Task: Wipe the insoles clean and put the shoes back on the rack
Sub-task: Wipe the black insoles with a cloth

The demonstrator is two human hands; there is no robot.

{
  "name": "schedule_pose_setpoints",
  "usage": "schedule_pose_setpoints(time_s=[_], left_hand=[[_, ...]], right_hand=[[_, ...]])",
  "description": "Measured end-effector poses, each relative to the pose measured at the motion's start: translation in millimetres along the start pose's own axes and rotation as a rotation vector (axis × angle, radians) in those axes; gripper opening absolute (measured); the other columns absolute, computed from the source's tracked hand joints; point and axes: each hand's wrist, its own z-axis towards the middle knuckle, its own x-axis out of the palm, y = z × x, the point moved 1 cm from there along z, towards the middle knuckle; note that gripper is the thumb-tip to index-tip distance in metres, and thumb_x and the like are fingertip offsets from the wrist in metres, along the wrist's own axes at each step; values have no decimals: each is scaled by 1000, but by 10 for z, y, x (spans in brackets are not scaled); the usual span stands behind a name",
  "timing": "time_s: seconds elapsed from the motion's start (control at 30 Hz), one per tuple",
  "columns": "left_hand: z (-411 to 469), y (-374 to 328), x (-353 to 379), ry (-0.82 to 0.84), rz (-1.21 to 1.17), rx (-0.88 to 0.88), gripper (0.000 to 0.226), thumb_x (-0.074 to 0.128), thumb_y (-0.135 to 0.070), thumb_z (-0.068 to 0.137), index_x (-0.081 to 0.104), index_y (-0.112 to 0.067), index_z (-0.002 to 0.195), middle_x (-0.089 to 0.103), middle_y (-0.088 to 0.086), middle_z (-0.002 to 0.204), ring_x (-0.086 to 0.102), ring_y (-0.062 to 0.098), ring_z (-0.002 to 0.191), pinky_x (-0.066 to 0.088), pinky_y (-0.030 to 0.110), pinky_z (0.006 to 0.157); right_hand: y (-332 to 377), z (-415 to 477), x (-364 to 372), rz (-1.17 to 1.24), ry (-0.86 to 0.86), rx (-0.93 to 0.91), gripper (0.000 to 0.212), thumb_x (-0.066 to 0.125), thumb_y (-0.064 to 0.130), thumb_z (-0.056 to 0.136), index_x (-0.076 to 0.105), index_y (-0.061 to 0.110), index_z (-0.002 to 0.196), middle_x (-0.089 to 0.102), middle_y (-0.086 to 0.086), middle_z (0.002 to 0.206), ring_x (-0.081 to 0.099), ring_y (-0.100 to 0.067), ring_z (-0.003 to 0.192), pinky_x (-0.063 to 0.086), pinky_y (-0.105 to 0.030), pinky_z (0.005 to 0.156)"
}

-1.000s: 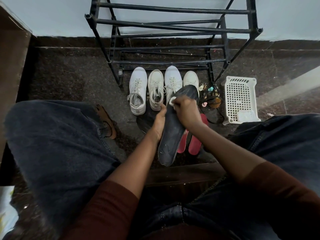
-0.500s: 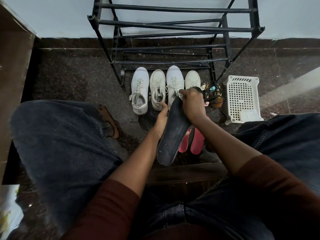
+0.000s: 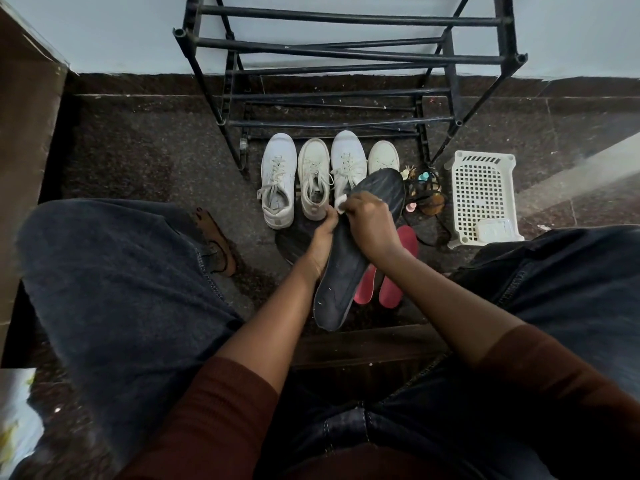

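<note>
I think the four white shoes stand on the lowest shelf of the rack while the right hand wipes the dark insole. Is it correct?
Not quite. The head view shows the four white shoes standing on the floor in front of the rack, not on its lowest shelf. The right hand does wipe the dark insole, with a white cloth.

Holding a dark insole [image 3: 341, 282] above the floor.
Gripped at its left edge by the left hand [image 3: 320, 240], white cloth [image 3: 340, 204] pinched against it by the right hand [image 3: 372, 226]; four white shoes [image 3: 313, 178] lined up before the rack [image 3: 346, 16].
</note>
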Motion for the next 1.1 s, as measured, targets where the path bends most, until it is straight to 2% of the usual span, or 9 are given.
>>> schedule_pose_setpoints(time_s=[0.1, 0.23, 0.4, 0.47, 0.53, 0.63, 0.83, 0.97, 1.1], left_hand=[[-6, 12, 21, 14, -41, -110, 41, 25, -29, 104, 58, -7, 93, 69, 5, 70, 62, 14, 76, 48, 23, 76], [-12, 29, -41, 102, -64, -109, 46, 24, -31, 104, 62, -7, 93, 72, 6, 72, 69, 16, 67, 55, 24, 68], [2, -20, -92, 29, -81, -143, 57, 13, -46, 102, 62, -21, 88, 66, -1, 79, 66, 5, 66, 53, 17, 64], [6, -25, -62, 47, 61, -59, 44, 11, -49, 101, 46, -29, 86, 49, -9, 86, 61, -6, 62, 47, 6, 59], [-32, -19, -23, 64, 6, -19, 40, 16, -43, 103, 45, -21, 85, 44, -4, 84, 60, -5, 62, 46, 6, 68], [-68, -6, 44, 78, -140, -61, 37, 23, -28, 105, 52, -6, 96, 53, 11, 88, 56, 12, 86, 37, 23, 97], [-67, -9, -2, 168, -165, -138, 37, 23, -21, 103, 58, -7, 97, 73, 5, 78, 69, 17, 73, 49, 32, 80], [-26, -4, -34, 86, -219, -123, 40, 24, -20, 104, 61, -7, 96, 70, 9, 79, 64, 19, 80, 44, 34, 95], [41, -7, -72, 90, -318, -52, 73, 18, -28, 106, 74, -8, 63, 69, 5, 59, 69, 9, 59, 53, 15, 55]], right_hand=[[-96, 193, -34, -50, -39, 78, 20, 54, -3, 83, 69, -5, 96, 64, -23, 97, 59, -38, 90, 47, -41, 72], [-193, 293, -45, -52, -60, 233, 28, 49, -6, 83, 68, -2, 104, 61, -22, 108, 58, -37, 98, 43, -38, 78], [57, 25, 31, 34, -6, 48, 22, 56, -10, 78, 71, -2, 92, 67, -18, 97, 64, -30, 88, 45, -22, 78], [135, -113, 47, 57, 22, -37, 20, 57, -11, 76, 71, -3, 88, 67, -19, 89, 64, -32, 81, 50, -31, 73], [123, -145, 27, 60, 19, -58, 18, 57, -9, 77, 71, -5, 88, 66, -21, 88, 63, -33, 78, 51, -39, 68], [0, 4, -36, 7, 5, -6, 17, 57, -2, 81, 70, -4, 91, 65, -21, 95, 62, -34, 86, 50, -40, 73], [-281, 331, -177, -86, -75, 228, 25, 51, -7, 81, 68, -5, 99, 62, -26, 103, 58, -39, 95, 41, -40, 79], [-170, 237, -135, -63, -20, 152, 25, 51, -8, 79, 69, -5, 97, 64, -23, 102, 60, -35, 95, 43, -37, 82], [73, -134, -13, 4, 57, -19, 22, 55, -11, 76, 70, -3, 90, 67, -21, 97, 63, -31, 88, 45, -32, 78]])
